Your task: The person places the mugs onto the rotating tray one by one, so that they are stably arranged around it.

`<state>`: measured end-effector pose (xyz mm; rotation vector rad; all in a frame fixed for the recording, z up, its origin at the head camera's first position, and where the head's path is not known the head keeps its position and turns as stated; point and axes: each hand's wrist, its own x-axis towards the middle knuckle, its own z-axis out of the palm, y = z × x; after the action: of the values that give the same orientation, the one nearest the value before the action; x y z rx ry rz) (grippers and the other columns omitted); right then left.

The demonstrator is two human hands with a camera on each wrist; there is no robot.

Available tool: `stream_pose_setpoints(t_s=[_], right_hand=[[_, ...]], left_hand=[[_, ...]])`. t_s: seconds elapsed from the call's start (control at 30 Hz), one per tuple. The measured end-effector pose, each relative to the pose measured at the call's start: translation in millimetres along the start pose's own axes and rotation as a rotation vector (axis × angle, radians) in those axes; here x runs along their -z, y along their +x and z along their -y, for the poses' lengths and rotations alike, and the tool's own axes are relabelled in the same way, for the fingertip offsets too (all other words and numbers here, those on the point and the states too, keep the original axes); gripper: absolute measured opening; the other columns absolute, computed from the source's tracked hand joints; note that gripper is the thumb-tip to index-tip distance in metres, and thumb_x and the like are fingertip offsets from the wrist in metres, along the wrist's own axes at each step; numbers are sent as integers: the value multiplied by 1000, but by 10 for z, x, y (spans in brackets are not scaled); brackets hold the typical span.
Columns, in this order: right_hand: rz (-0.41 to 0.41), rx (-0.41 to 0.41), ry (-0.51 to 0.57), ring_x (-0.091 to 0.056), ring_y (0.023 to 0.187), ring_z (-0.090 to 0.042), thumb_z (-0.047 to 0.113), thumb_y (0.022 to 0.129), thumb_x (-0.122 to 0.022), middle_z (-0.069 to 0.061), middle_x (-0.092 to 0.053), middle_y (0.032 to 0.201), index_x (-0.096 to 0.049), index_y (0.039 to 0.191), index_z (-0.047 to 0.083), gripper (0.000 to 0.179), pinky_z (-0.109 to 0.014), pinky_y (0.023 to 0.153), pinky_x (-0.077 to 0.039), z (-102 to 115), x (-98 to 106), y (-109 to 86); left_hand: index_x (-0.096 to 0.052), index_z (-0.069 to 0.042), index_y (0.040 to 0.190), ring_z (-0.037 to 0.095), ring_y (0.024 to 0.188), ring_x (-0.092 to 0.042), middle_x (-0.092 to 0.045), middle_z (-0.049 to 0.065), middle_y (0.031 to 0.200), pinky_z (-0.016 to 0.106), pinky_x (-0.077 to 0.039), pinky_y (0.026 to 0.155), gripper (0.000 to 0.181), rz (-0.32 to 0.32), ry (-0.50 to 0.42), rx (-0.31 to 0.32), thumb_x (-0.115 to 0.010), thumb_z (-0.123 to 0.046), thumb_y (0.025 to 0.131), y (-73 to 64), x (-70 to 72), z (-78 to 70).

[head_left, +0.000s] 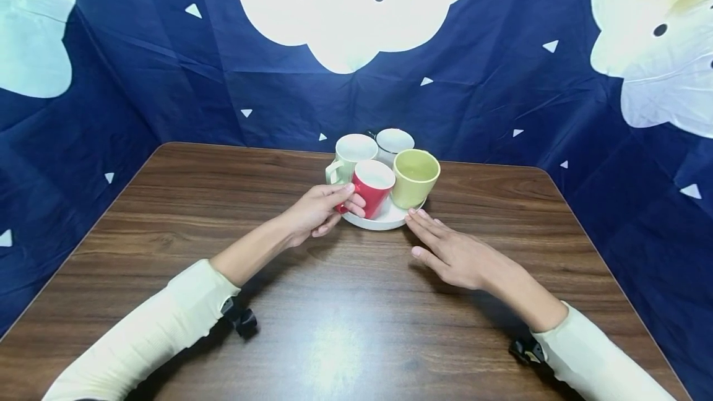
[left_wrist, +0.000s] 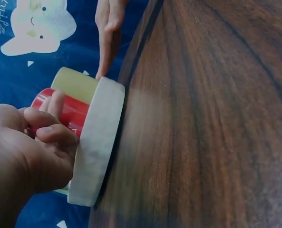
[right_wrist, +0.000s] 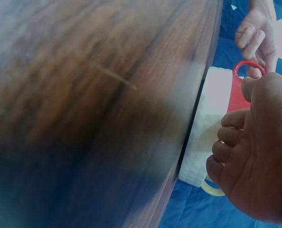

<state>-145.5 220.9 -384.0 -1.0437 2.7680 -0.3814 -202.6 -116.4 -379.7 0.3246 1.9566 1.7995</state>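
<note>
A red mug [head_left: 375, 189] with a white inside stands at the front of a round white tray [head_left: 374, 224]. My left hand [head_left: 317, 212] pinches its handle [right_wrist: 242, 64] from the left, thumb on top. Straight fingers of my right hand [head_left: 453, 254] meet the tray's front right rim, beside a yellow-green mug [head_left: 414, 183]. Behind the red mug are a pale green mug [head_left: 356, 148], its handle turned left, and a white mug [head_left: 397, 140] with a dark rim, partly hidden by the others.
The tray sits near the far edge of a brown wood-grain table [head_left: 334, 302]. A dark blue cloth [head_left: 167, 79] with white cloud shapes hangs close behind that edge and along both sides.
</note>
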Motion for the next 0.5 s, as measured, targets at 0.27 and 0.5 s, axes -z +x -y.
stream_pose_setpoints(t_s=[0.27,0.5], right_hand=[[-5,8,0,-22,177,-36,41,122,-47,-16,-21,189,-29,178,5,69,-58,141,-29,-9,-14,-3],[-8,13,7,-21,177,-35,40,122,-47,-17,-22,189,-29,178,4,69,-58,141,-29,-25,-6,0]], left_hand=[[-74,-10,131,11,47,-43,-82,4,112,21,-31,41,36,-183,107,-42,-64,-41,117,-82,-47,30],[-78,-16,122,20,85,-66,-80,9,115,26,-51,65,33,-400,402,-180,-92,-32,98,-202,-48,74]])
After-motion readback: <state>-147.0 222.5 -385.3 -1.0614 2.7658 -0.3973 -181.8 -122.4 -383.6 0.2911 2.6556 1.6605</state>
